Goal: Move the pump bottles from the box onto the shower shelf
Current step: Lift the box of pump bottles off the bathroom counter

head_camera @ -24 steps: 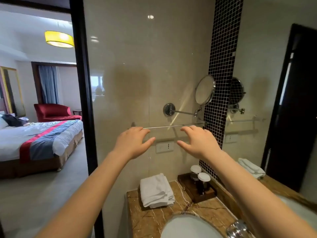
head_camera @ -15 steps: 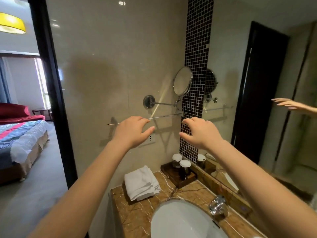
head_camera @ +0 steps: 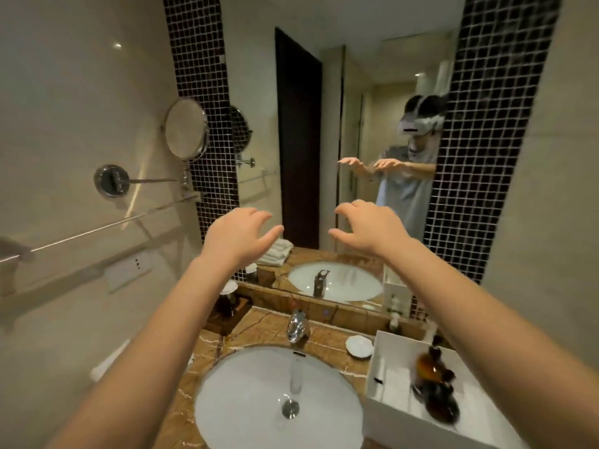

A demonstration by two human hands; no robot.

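A white box (head_camera: pixel 385 361) stands on the marble counter right of the sink, under my right forearm. Inside it lie dark amber pump bottles (head_camera: pixel 432 384), blurred, partly hidden by my arm. My left hand (head_camera: pixel 238 234) and my right hand (head_camera: pixel 366 228) are held out in front of me above the sink, fingers spread and curled, both holding nothing. No shower shelf is in view.
A round white sink (head_camera: pixel 278 396) with a chrome tap (head_camera: pixel 296 325) is below my arms. A small white dish (head_camera: pixel 358 345) sits by the box. A wall mirror (head_camera: pixel 356 140) shows a person's reflection. A wooden tray with jars (head_camera: pixel 228 306), a swing mirror (head_camera: pixel 186 128) and a towel rail (head_camera: pixel 107 226) are left.
The view has swung right from the bedroom doorway to the sink and mirror. The box with the bottles has come into view. Both hands stay outstretched and empty.
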